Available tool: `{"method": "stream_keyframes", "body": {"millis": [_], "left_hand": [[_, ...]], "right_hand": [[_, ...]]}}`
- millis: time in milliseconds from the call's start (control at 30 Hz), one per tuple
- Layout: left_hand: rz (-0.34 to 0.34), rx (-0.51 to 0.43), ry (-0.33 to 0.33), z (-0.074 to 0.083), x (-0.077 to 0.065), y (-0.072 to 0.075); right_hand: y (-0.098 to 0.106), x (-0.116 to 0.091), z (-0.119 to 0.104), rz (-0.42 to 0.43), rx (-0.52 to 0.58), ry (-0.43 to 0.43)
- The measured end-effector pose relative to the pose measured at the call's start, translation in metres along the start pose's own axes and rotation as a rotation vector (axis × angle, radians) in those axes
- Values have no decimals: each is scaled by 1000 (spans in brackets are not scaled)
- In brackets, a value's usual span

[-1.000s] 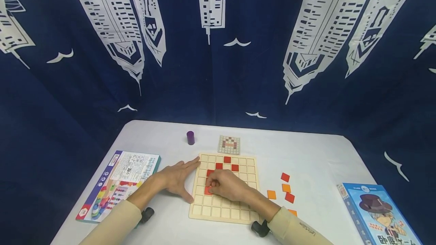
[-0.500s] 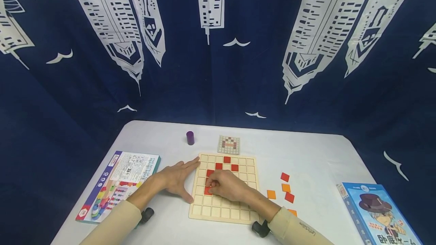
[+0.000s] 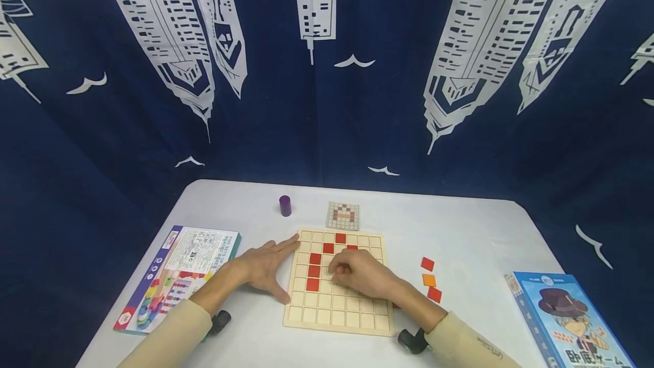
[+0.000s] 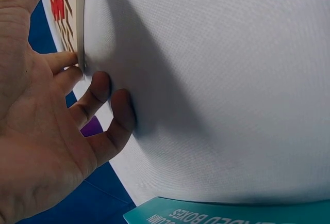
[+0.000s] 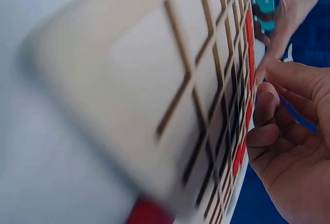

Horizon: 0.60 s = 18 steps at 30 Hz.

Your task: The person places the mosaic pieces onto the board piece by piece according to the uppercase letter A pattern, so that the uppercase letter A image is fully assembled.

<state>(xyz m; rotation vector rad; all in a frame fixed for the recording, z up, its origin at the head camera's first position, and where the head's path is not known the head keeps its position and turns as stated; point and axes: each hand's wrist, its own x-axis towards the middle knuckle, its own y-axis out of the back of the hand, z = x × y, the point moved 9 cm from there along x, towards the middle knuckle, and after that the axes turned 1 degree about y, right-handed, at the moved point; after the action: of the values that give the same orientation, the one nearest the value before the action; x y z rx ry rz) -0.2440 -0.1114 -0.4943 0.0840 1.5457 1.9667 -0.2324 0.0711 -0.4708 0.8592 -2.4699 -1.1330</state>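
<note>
A wooden grid board (image 3: 327, 317) lies on the white table with several red square tiles in its cells. Three of these form a column on the left, the lowest red tile (image 3: 313, 284) included. My left hand (image 3: 263, 270) is spread at the board's left edge, thumb near the lower part and fingertips at the upper corner; the left wrist view shows fingertips (image 4: 70, 59) right at the rim. Over the middle of the grid is my right hand (image 3: 363, 272), fingers loosely curled, with no tile showing in them. It partly covers a red tile (image 3: 352, 247) at the upper right.
A small pattern card (image 3: 343, 216) lies behind the board, a purple cylinder (image 3: 285, 206) to its left. Loose red and orange tiles (image 3: 428, 280) lie right of the board, some hidden by my right forearm. Boxes flank the table: a colourful one (image 3: 189, 266) left, a blue one (image 3: 567, 317) right.
My right hand has moved right, off the left column, uncovering the red tile in its middle. Its forearm now hides two orange tiles. The left hand has stayed put.
</note>
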Motion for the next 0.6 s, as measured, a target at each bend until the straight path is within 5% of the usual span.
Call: {"method": "stream_keyframes", "body": {"millis": [433,600], "left_hand": [[-7,7,16,-1,0,0],[-12,1,11,0,0,0]], "right_hand": [[57,-56,59,128,-37,-130],[80,-80,88,173,-22,-274]]}}
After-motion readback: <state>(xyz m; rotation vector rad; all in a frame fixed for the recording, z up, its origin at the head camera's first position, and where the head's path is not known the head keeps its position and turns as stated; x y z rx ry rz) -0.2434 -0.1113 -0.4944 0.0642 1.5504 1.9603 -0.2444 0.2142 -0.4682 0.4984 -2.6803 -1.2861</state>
